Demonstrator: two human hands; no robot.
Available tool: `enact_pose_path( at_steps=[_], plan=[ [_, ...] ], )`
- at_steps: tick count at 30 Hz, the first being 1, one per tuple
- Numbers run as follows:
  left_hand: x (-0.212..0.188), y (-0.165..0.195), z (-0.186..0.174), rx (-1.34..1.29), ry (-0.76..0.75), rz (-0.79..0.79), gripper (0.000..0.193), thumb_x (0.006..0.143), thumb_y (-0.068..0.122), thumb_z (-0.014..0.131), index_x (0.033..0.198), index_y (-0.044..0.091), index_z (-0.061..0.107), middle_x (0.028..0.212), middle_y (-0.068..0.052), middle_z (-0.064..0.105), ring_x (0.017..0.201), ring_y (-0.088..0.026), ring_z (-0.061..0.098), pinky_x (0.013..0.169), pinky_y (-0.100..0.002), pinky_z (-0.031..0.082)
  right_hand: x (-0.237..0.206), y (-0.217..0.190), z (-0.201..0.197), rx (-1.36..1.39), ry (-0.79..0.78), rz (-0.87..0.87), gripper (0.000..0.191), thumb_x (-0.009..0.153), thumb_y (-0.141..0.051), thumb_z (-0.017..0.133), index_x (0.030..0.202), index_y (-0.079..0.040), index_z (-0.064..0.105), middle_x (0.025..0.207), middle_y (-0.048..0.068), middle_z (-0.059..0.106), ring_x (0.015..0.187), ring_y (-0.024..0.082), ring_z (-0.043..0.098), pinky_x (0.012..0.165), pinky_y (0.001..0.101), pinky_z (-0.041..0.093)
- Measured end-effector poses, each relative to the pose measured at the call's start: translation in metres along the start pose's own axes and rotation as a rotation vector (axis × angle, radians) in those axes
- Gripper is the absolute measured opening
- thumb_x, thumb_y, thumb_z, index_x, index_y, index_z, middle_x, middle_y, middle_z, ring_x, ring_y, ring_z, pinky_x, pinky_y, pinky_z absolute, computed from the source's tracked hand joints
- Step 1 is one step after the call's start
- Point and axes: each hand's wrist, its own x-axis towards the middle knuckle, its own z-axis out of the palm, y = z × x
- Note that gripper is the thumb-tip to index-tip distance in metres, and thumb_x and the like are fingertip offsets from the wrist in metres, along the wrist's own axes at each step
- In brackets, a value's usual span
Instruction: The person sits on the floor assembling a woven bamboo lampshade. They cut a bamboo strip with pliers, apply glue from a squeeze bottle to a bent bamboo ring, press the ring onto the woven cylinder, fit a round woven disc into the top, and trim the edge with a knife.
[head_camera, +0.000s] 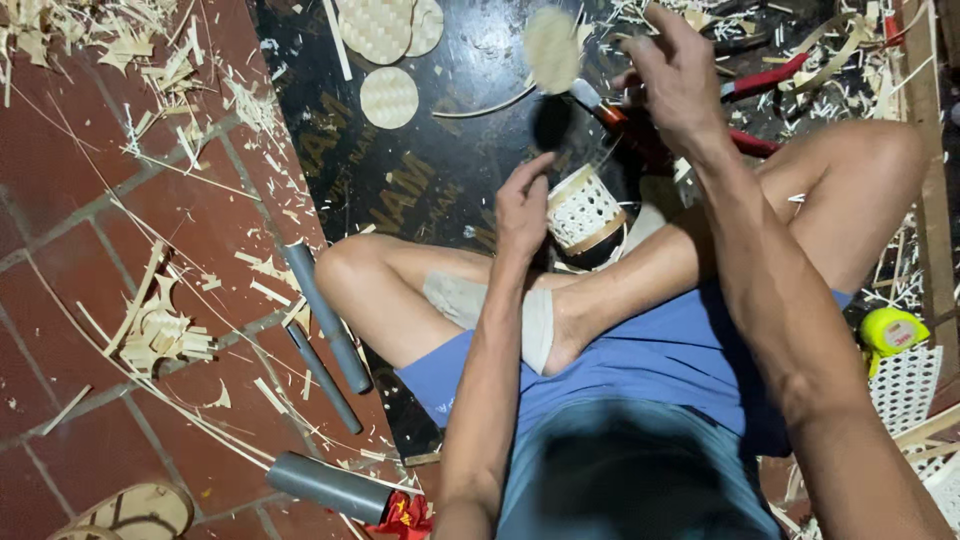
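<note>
The person sits cross-legged on the floor. The left hand (523, 205) has its fingers closed on the rim of a small woven basket (585, 213) resting by the feet. The right hand (676, 78) is up high, fingers pinching a blurry round woven disc (552, 48). More discs (389, 97) lie on the dark mat (440, 180).

One camera sits on the person's head and looks steeply down, close over the crossed legs (560, 300) and both forearms. The view faces forward across a dark board (420, 170) toward the scraps beyond, with red tiles (90, 330) along the left side. There is only this view.
</note>
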Motion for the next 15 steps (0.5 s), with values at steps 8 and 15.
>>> enact_pose_path(
  at_steps=[8,15],
  plan=[
    [-0.014,0.000,-0.002,0.053,-0.057,-0.229,0.028,0.092,0.022,0.072,0.111,0.001,0.077,0.095,-0.010,0.078,0.088,-0.016,0.072,0.080,-0.030,0.056,-0.126,0.001,-0.034,-0.730,-0.572,-0.133,0.036,0.075,-0.002,0.065,0.109,-0.014,0.073,0.104,0.014,0.072,0.091,0.036,0.070,0.078,0.0466,0.055],
    [0.024,-0.009,-0.006,-0.416,0.151,-0.397,0.030,0.096,0.019,0.070,0.099,-0.010,0.077,0.086,-0.005,0.072,0.075,-0.009,0.061,0.067,-0.028,0.051,-0.135,-0.010,-0.014,-0.564,-0.298,-0.499,0.033,0.079,0.000,0.073,0.110,-0.008,0.066,0.108,0.016,0.067,0.094,0.034,0.068,0.080,0.0420,0.056]
  ],
)
